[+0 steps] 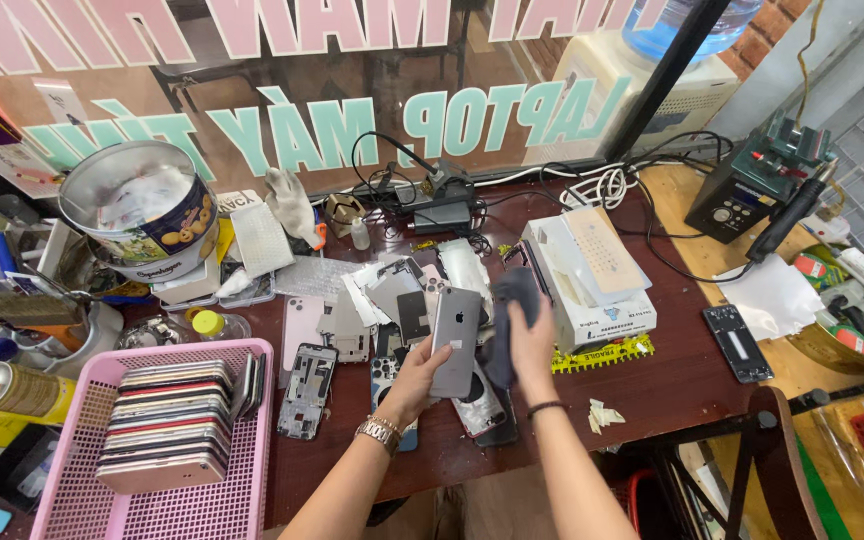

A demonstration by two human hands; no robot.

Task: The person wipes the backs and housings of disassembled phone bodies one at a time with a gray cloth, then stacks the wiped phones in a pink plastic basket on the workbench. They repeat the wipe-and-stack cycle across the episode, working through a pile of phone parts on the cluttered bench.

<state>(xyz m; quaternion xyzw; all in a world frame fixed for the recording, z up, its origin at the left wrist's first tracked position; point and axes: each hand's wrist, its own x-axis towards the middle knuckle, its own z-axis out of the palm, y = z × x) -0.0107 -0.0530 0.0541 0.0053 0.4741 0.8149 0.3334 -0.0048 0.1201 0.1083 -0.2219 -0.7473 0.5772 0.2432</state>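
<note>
My left hand [414, 383] holds a grey phone back housing [455, 342] upright above the dark red table [652, 385]. My right hand [534, 340] grips a dark cloth [505, 325] pressed against the housing's right edge. A gold watch sits on my left wrist and a dark band on my right. Under the hands lies a heap of phone parts [382, 300]: frames, back covers and screens.
A pink basket [72, 480] at the lower left holds a stack of phones [169, 425]. A round tin [142, 210] stands at the back left, a white box [592, 285] to the right, a soldering station [752, 185] at the far right, and a spray can [12, 392] at the left edge.
</note>
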